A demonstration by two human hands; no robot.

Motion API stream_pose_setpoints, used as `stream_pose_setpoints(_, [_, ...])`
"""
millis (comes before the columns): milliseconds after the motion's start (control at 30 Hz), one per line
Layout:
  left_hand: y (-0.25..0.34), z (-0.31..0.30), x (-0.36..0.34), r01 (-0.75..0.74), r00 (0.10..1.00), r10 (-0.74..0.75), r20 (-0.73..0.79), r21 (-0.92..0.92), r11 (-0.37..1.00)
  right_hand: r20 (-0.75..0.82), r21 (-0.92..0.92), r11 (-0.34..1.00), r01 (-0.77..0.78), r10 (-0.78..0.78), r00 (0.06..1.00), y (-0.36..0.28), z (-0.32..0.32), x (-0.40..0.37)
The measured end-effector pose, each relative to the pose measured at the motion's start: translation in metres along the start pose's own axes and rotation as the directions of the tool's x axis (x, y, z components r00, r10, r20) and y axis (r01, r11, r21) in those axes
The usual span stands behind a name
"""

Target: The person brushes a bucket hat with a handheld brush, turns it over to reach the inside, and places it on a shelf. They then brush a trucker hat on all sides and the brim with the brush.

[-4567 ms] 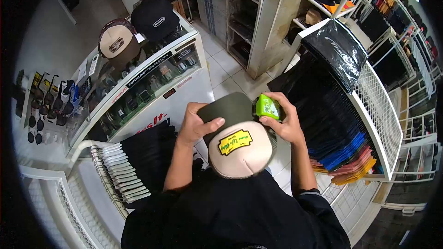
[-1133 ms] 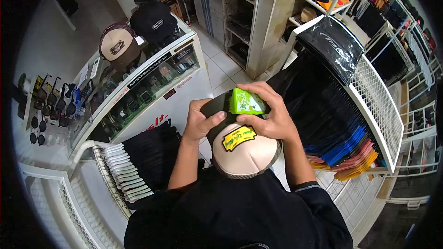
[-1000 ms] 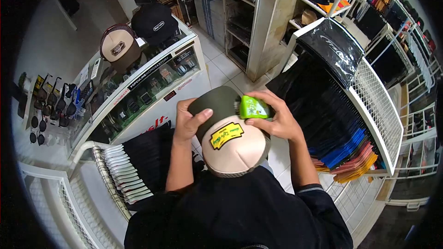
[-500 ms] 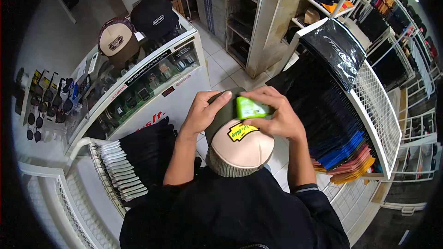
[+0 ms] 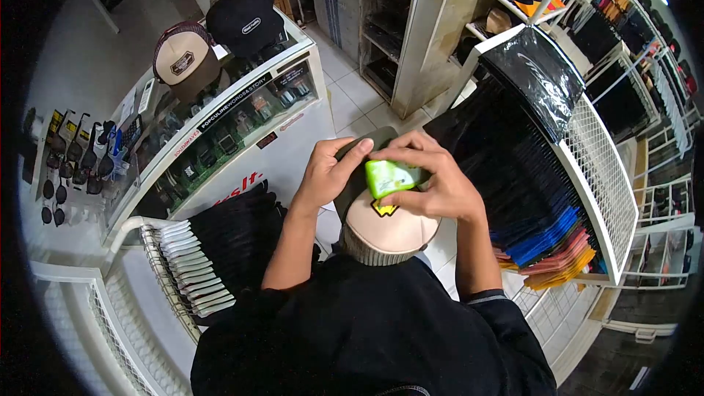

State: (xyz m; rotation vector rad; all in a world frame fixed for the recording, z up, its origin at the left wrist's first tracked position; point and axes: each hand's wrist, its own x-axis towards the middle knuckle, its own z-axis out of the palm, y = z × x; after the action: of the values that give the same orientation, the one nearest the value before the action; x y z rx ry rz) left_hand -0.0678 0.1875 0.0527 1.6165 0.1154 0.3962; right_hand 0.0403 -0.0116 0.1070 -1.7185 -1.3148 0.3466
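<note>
A cap (image 5: 389, 233) with a cream front, a dark olive brim and a yellow patch is held up in front of my chest. My left hand (image 5: 328, 174) grips the left side of its brim, thumb on top. Between the thumb and fingers of my right hand (image 5: 438, 180) is a bright green and white object (image 5: 389, 178), which lies over the brim close to the patch. That object's right part and much of the patch are covered.
A glass display counter (image 5: 242, 114) at the left carries a cream and brown cap (image 5: 183, 62) and a black cap (image 5: 246, 23). Black and white garments (image 5: 194, 264) hang lower left. A clothes rack (image 5: 601, 183) stands right, with sunglasses (image 5: 73, 158) far left.
The green object has shifted slightly left with my right hand and now covers more of the yellow patch. The cap has moved up a little and tilted.
</note>
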Motion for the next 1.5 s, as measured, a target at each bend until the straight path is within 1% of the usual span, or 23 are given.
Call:
stream_pose_setpoints(67, [0.003,0.001,0.001,-0.106,0.994,0.106,-0.009,0.005,0.994,0.002,0.113,0.992,0.059,-0.059,0.998,0.008,-0.002,0.002])
stream_pose_setpoints(100, [-0.005,-0.007,-0.004,-0.021,1.000,0.021,-0.004,-0.024,0.999,-0.061,0.167,0.986,0.032,-0.022,0.998,0.022,-0.006,-0.001])
stream_pose_setpoints(133, [-0.003,-0.007,-0.006,-0.025,1.000,0.025,-0.004,-0.023,0.999,-0.118,0.221,0.975,0.008,0.018,0.993,0.041,-0.010,-0.007])
stream_pose_setpoints(200, [0.002,-0.007,-0.009,-0.069,0.996,0.057,-0.064,-0.199,0.978,-0.205,0.240,0.966,-0.095,0.146,0.968,0.059,-0.010,-0.012])
stream_pose_setpoints(300, [0.000,0.000,-0.011,-0.026,0.998,0.033,0.053,-0.124,0.992,-0.299,0.217,0.975,0.046,0.021,0.954,0.043,0.000,-0.006])
stream_pose_setpoints(400, [0.009,0.005,-0.011,0.005,0.994,0.014,0.111,-0.170,0.985,-0.337,0.241,0.968,0.066,0.019,0.941,0.028,0.001,0.005])
stream_pose_setpoints(467, [0.012,0.003,-0.010,-0.064,0.998,0.063,-0.017,-0.113,0.992,-0.307,0.235,0.971,0.052,0.023,0.951,0.042,0.000,-0.005])
stream_pose_setpoints(533, [0.009,-0.005,-0.009,-0.106,0.982,0.074,-0.176,-0.183,0.977,-0.206,0.249,0.969,-0.012,0.066,0.976,0.059,-0.002,-0.022])
stream_pose_setpoints(600, [0.015,-0.010,-0.010,-0.130,0.984,0.094,-0.154,-0.242,0.961,-0.206,0.285,0.956,-0.069,0.131,0.970,0.057,0.001,-0.030])
stream_pose_setpoints(633, [0.009,-0.011,-0.009,-0.113,0.991,0.099,-0.096,-0.160,0.981,-0.198,0.287,0.955,-0.074,0.135,0.971,0.054,0.001,-0.027])
stream_pose_setpoints(667, [0.004,-0.011,-0.008,-0.097,0.995,0.095,-0.028,-0.075,0.992,-0.256,0.248,0.969,-0.007,0.073,0.964,0.050,0.002,-0.022])
stream_pose_setpoints(700, [0.005,0.000,-0.007,-0.055,0.998,0.057,0.009,-0.111,0.992,-0.315,0.202,0.978,0.058,0.008,0.949,0.040,0.002,-0.015])
stream_pose_setpoints(733, [0.005,0.008,-0.006,-0.101,0.995,0.103,0.019,-0.080,0.992,-0.338,0.197,0.976,0.088,-0.016,0.941,0.029,0.001,-0.005])
stream_pose_setpoints(833, [0.005,0.007,-0.008,-0.091,0.995,0.085,-0.057,-0.113,0.989,-0.312,0.142,0.987,0.078,-0.030,0.950,0.018,-0.007,0.001])
stream_pose_setpoints(900, [0.010,-0.004,-0.010,-0.136,0.977,0.110,-0.180,-0.139,0.981,-0.233,0.232,0.972,0.032,0.023,0.972,0.039,-0.004,-0.009])
stream_pose_setpoints(933, [0.008,-0.010,-0.009,-0.170,0.973,0.123,-0.196,-0.242,0.955,-0.208,0.255,0.966,-0.039,0.094,0.974,0.052,-0.002,-0.017])
stream_pose_setpoints(1033, [0.003,-0.014,-0.014,-0.152,0.984,0.129,-0.125,-0.198,0.968,-0.216,0.316,0.945,-0.089,0.163,0.963,0.056,0.007,-0.019])
stream_pose_setpoints(1100, [0.006,0.002,-0.015,-0.093,0.994,0.083,-0.068,-0.161,0.982,-0.309,0.233,0.972,0.028,0.046,0.950,0.041,0.002,-0.010])
stream_pose_setpoints(1167, [0.000,0.013,-0.015,-0.090,0.996,0.089,-0.011,-0.142,0.986,-0.306,0.219,0.975,0.040,0.030,0.952,0.025,-0.007,0.003])
stream_pose_setpoints(1267, [0.000,0.008,-0.015,-0.135,0.987,0.124,-0.107,-0.104,0.985,-0.273,0.250,0.968,0.025,0.046,0.961,0.038,-0.006,-0.002])
stream_pose_setpoints(1300, [0.006,0.010,-0.014,-0.123,0.973,0.079,-0.218,-0.197,0.973,-0.249,0.309,0.951,0.008,0.073,0.966,0.048,-0.003,-0.008])
stream_pose_setpoints(1400, [0.002,-0.009,-0.016,-0.167,0.973,0.122,-0.197,-0.227,0.960,-0.208,0.354,0.932,-0.082,0.164,0.964,0.067,0.005,-0.026])
stream_pose_setpoints(1500, [-0.001,0.008,-0.010,-0.099,0.988,0.068,-0.141,-0.224,0.970,-0.299,0.233,0.972,-0.013,0.084,0.951,0.056,-0.001,-0.017])
